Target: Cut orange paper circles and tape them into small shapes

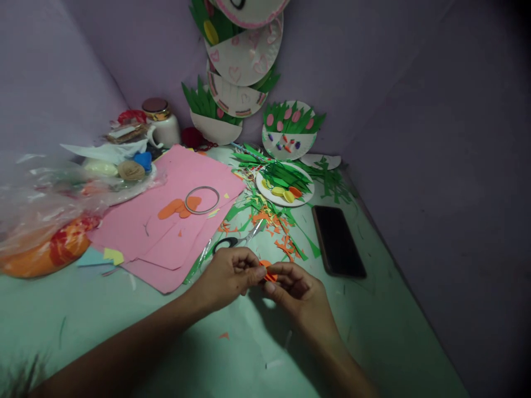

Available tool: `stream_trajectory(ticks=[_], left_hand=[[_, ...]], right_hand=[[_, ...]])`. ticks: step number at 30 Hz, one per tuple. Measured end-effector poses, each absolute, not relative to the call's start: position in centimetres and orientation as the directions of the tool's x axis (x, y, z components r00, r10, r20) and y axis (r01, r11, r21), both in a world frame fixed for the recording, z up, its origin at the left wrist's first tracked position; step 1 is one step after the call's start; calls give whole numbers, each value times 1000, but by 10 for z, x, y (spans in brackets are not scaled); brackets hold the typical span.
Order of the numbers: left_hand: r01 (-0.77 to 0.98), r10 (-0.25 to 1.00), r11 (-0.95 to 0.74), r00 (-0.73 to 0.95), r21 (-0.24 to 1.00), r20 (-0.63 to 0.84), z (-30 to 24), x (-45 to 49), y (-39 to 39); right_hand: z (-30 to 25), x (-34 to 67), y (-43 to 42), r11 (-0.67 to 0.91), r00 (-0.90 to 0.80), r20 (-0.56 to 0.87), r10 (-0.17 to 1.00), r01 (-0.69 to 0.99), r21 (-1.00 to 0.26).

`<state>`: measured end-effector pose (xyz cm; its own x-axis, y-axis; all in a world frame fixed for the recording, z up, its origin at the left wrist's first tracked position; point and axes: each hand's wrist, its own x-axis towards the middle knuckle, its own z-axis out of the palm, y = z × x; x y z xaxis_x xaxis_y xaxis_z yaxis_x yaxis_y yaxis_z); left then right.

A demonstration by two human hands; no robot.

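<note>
Between my two hands, above the pale green tabletop, is a small orange paper piece with dark lines across it. My left hand pinches its left side between thumb and fingers. On the other side, my right hand grips its right edge with thumb and fingertips. Just beyond my left hand lie scissors with black handles, their blades among orange and green paper scraps. Orange paper ovals rest on pink paper sheets, with a metal bangle partly over them.
A phone lies at right. Behind it, a paper plate carries green strips and yellow and orange ovals. Decorated half-plate baskets lean on the wall. A lidded white mug and plastic bags are at left.
</note>
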<state>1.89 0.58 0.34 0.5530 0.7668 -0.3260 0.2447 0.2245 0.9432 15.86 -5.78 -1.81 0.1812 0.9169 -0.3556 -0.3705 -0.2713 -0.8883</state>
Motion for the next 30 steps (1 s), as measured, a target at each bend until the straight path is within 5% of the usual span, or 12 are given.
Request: stream_trajectory(ticks=[13,16,19,23,30], left_hand=[[264,782,159,555,951,-285,-4,20,5],[279,773,131,572,951,-274,-1,18,5],[288,759,103,596,952,-262,1,17,6],[311,744,65,618,948,-254,1,16,7],[361,719,12,645,932,-259,-4,15,5]], right_hand=[[-24,164,-60,-227,117,-288,950,-372,-900],[-27,163,-62,-170,174,-204,963,-191,-967],[-28,163,-66,6,213,43,976,169,-986],[-26,164,-67,251,140,393,909,568,-784],[-25,164,-68,319,31,441,897,645,-694]])
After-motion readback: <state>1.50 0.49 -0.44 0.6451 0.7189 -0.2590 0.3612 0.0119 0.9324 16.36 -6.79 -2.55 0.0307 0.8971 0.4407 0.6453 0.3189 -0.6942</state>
